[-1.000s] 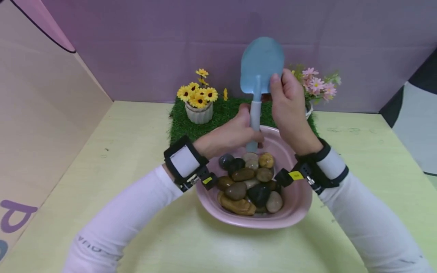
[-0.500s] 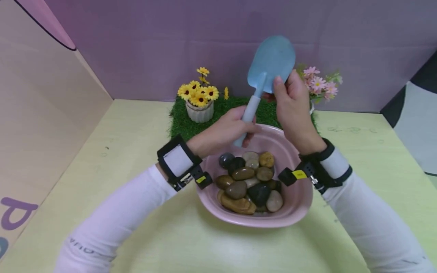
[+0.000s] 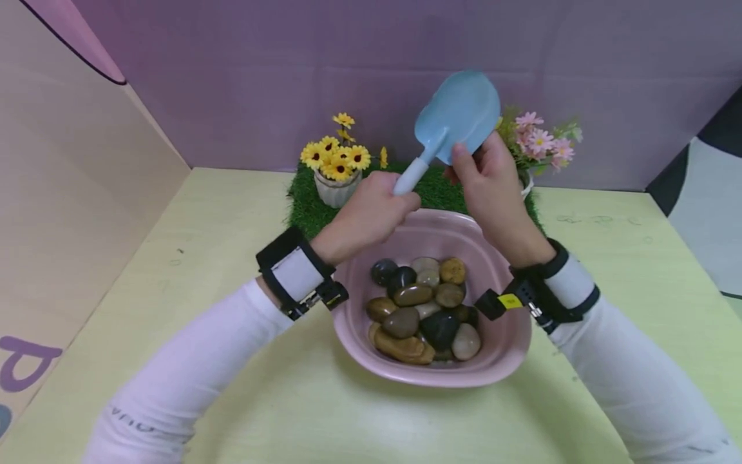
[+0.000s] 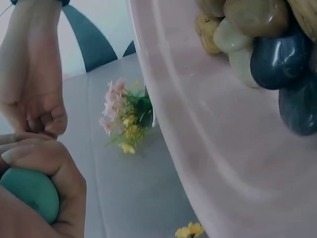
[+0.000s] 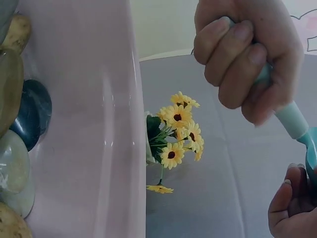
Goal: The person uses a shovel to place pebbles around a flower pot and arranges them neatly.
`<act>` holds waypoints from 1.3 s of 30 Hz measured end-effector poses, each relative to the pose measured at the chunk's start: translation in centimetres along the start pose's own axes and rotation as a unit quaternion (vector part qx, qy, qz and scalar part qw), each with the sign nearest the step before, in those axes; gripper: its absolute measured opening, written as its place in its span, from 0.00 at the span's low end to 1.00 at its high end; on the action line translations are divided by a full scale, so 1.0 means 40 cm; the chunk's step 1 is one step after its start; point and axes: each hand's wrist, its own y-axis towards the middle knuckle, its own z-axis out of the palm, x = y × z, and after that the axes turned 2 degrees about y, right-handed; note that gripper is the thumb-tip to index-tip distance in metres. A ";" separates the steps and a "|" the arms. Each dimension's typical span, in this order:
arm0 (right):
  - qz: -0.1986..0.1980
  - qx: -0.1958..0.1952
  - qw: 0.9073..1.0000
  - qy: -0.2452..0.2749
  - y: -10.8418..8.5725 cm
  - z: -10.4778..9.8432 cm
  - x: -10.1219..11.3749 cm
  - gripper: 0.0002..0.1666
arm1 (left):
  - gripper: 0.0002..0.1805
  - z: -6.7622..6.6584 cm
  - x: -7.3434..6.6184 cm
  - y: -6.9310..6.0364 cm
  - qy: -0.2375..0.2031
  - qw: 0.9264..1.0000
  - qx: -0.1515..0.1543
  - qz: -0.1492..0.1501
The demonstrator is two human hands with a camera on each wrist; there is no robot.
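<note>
A light blue toy shovel [image 3: 460, 109] is held up above the far rim of a pink basin [image 3: 498, 351], its blade raised and leaning right. My left hand [image 3: 371, 209] grips the handle; in the right wrist view the fingers of the left hand [image 5: 247, 59] curl fully round it. With thumb and fingers my right hand [image 3: 489, 183] pinches the lower right edge of the blade. The handle's rounded green-blue end [image 4: 32, 193] pokes out of the left fist in the left wrist view. Several smooth stones [image 3: 414, 322], brown, black and pale, lie in the basin.
Behind the basin lies a green turf mat [image 3: 310, 200]. On it stand a white pot of yellow flowers [image 3: 338, 161] at left and a pot of pink flowers [image 3: 542, 145] at right. A purple backdrop [image 3: 232, 96] closes off the rear of the pale table [image 3: 232, 380].
The shovel has tilted from nearly upright to leaning right. My left hand has moved left and slightly up, its grip now at the handle's end. My right hand stays on the blade edge.
</note>
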 end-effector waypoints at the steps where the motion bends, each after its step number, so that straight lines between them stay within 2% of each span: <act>1: -0.001 0.008 1.000 -0.006 0.000 -0.001 -0.002 0.20 | 0.11 -0.003 0.001 0.001 0.012 1.000 -0.003 0.001; 8: 0.006 0.040 0.998 -0.043 0.000 -0.015 0.000 0.22 | 0.11 -0.017 0.008 0.008 0.040 0.999 -0.006 0.011; 13: 0.043 0.051 0.995 -0.078 0.000 -0.041 -0.001 0.26 | 0.12 -0.027 0.014 0.012 0.035 0.999 -0.036 0.019; 16: 0.070 0.058 0.989 -0.116 0.004 -0.062 -0.012 0.32 | 0.13 -0.039 0.017 0.015 0.033 0.998 -0.054 0.027; 19: 0.091 0.070 0.982 -0.152 0.007 -0.081 -0.026 0.36 | 0.14 -0.048 0.017 0.015 0.030 0.998 -0.055 0.025; 26: 0.115 0.074 0.969 -0.203 0.012 -0.103 -0.045 0.37 | 0.13 -0.052 0.029 0.013 0.035 0.998 -0.056 0.016; 30: 0.143 0.093 0.955 -0.242 0.018 -0.115 -0.054 0.38 | 0.14 -0.057 0.041 0.009 0.036 0.998 -0.058 0.010; 34: 0.185 0.133 0.937 -0.263 0.023 -0.132 -0.063 0.39 | 0.15 -0.066 0.051 0.005 0.040 0.997 -0.061 0.005; 39: 0.232 0.200 0.907 -0.289 0.029 -0.153 -0.077 0.39 | 0.14 -0.071 0.061 0.005 0.033 0.998 -0.059 -0.004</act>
